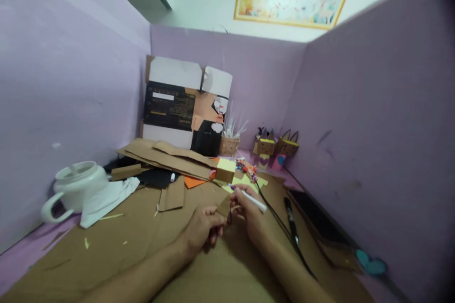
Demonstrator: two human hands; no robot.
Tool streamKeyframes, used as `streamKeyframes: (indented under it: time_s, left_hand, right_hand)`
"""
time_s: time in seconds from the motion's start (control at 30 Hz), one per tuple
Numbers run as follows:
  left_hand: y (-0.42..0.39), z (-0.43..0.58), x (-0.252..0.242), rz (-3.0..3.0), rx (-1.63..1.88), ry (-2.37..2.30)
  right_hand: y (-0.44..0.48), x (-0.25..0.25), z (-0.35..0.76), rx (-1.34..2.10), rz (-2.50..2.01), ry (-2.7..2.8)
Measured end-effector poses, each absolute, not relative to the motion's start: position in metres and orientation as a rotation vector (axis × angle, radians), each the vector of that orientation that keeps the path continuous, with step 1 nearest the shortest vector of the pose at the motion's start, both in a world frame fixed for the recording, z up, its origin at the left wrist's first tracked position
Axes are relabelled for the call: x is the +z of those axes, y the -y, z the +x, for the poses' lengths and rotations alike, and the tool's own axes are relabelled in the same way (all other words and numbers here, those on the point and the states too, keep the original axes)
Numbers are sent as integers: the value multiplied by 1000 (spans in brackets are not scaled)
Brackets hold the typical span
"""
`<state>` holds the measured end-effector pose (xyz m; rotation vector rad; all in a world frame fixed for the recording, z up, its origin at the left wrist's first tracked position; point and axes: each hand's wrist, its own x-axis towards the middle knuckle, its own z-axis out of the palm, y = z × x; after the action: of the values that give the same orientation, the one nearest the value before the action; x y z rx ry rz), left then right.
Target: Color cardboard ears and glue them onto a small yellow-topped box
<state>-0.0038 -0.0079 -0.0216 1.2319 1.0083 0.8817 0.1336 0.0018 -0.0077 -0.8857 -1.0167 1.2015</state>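
Note:
My left hand point(204, 228) pinches a small piece of brown cardboard point(223, 207) just above the work surface. In my right hand point(250, 215) a white marker point(255, 200) with a purple end lies between thumb and fingers, slanting down to the right. The fingers of that hand also come close to the right side of the cardboard piece; whether they touch it I cannot tell. A small cardboard block with a pale yellow top point(225, 166) sits just beyond my hands. Yellow paper scraps point(262, 182) lie behind the marker.
A white teapot-like pot point(78, 182) with tissue point(110, 201) stands left. Flat cardboard strips point(174, 158) are stacked behind. A black pen point(291, 220) and dark cord point(275, 215) lie right. Cardboard animal figures point(266, 147) and a basket point(229, 146) stand at the back.

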Motion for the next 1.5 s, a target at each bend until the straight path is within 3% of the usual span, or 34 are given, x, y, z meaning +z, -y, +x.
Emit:
streamKeyframes:
  time_s: [0.43,0.63,1.5]
  left_hand:
    - [13,6,-11,1290,945,-1089]
    - [11,7,-13,1308,935,-1081]
    - [9,5,-16,1374,984,-1167]
  right_hand:
    - [-1,2,145,791,-750,1022]
    - [13,3,144,557,-865,1282]
    - [20,-7,143,673,-858,1574]
